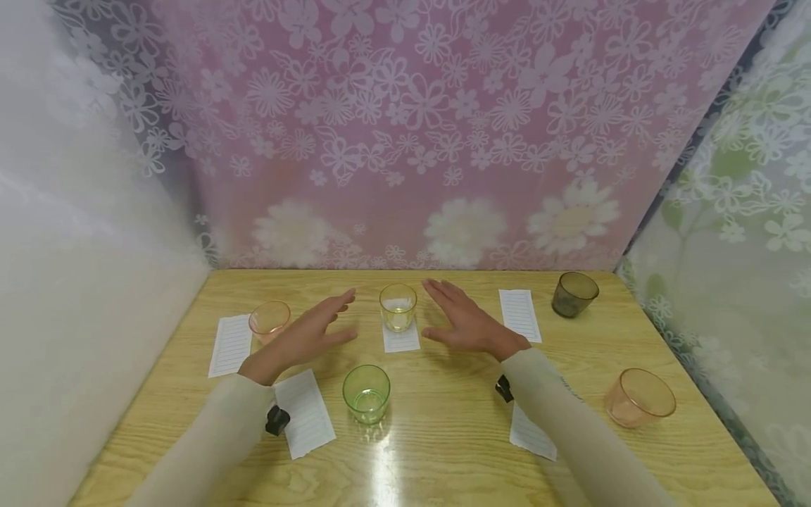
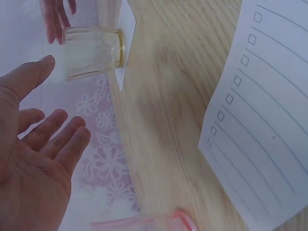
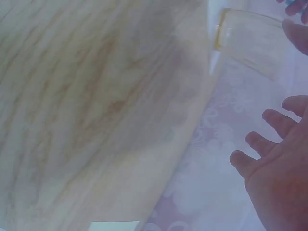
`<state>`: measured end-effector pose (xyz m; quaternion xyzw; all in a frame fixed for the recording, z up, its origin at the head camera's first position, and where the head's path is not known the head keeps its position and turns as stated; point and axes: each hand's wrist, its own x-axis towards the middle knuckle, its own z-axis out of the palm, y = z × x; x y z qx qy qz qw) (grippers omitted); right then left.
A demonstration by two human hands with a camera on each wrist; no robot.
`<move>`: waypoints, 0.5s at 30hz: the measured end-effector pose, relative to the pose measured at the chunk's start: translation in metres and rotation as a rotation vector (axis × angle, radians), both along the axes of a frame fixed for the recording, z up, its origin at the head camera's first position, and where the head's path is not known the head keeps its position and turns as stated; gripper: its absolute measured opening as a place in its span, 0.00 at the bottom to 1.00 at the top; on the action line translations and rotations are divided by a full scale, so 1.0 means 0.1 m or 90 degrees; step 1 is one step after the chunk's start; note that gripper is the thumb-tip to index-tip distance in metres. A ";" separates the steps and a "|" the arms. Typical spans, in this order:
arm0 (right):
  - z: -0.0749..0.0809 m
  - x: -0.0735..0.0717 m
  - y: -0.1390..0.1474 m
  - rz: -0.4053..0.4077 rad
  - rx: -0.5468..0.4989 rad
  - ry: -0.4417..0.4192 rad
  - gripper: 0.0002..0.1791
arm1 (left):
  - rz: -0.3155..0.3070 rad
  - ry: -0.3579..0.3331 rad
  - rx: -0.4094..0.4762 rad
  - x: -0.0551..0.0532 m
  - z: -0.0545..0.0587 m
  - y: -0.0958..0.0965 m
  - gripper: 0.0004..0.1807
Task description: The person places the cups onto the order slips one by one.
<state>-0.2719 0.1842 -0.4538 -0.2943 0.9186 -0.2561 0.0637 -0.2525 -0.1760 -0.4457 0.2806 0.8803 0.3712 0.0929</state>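
A yellow glass cup (image 1: 398, 310) stands upright on a lined paper slip (image 1: 402, 342) toward the back of the table. To its left my left hand (image 1: 310, 331) is held with fingers extended, apart from the cup. On the other side my right hand (image 1: 462, 318) mirrors it, also touching nothing. Both wrist views show the yellow cup (image 2: 94, 52) between the two hands, with a gap before the fingers. A green glass cup (image 1: 367, 396) stands on bare wood nearer to me. Behind my left wrist is a pink cup (image 1: 269, 320), partly hidden.
At the back right stands a dark brown cup (image 1: 574, 295), beside a paper slip (image 1: 520, 315). A larger pink-orange cup (image 1: 640, 399) sits at the right. More slips lie at the far left (image 1: 229, 346), near left (image 1: 305, 414) and under my right forearm (image 1: 532, 435). Floral curtains border the table.
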 end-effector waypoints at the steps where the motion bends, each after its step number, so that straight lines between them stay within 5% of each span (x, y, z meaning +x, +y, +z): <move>1: 0.02 0.01 -0.01 0.003 -0.003 0.003 0.54 | 0.002 -0.001 0.000 0.02 0.02 -0.02 0.47; 15: 0.25 0.09 -0.23 0.014 -0.044 0.028 0.54 | 0.025 0.015 0.008 0.15 0.19 -0.39 0.46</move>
